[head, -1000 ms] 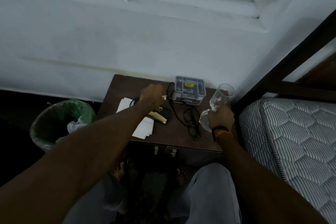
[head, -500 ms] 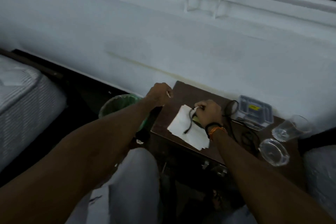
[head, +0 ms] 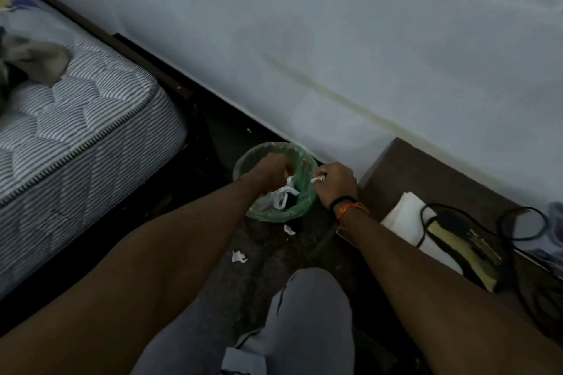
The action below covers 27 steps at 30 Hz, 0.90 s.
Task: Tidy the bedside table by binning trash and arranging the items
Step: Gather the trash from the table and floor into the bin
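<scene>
Trash goes into the green-lined bin [head: 281, 213], which stands on the floor just beside the table [head: 426, 173], so both hands reach over its mouth. The right hand [head: 336, 184] is closed on a small white scrap [head: 316, 179] at the rim, likely about to let it fall. The left hand [head: 271, 172] hangs curled above the opening; whether it holds anything I cannot tell. Two paper bits [head: 239, 256] lie on the floor, outside the bin. White paper [head: 402, 216] and a black cable [head: 518, 222] remain on the table, whose right part is cut off.
</scene>
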Tool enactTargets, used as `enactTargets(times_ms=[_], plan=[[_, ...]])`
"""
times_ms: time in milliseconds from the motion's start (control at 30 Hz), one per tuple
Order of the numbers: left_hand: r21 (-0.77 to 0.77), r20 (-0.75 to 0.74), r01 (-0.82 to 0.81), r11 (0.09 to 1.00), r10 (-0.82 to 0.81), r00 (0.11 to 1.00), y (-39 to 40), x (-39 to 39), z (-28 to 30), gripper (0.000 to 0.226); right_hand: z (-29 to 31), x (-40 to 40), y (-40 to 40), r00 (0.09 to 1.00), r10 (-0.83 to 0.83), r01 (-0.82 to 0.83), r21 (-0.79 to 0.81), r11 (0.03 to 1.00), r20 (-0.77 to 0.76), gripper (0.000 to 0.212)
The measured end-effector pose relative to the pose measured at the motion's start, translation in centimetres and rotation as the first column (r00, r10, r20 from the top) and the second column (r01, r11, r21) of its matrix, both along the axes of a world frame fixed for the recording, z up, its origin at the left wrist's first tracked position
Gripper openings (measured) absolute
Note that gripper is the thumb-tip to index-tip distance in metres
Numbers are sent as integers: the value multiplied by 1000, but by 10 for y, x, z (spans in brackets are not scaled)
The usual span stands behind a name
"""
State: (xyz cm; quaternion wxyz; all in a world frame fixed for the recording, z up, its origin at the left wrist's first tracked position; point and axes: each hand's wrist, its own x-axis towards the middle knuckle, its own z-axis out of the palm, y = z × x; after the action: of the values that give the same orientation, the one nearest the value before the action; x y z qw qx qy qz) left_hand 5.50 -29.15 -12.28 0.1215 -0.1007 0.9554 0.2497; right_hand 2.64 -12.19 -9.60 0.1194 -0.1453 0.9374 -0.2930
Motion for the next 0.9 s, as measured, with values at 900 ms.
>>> enactTargets(times_ms=[900], plan=[[208,-58,-260,943,278,959,-44,37,-90,55,-115,37,-64,907,361,-348,95,933,-218,33]])
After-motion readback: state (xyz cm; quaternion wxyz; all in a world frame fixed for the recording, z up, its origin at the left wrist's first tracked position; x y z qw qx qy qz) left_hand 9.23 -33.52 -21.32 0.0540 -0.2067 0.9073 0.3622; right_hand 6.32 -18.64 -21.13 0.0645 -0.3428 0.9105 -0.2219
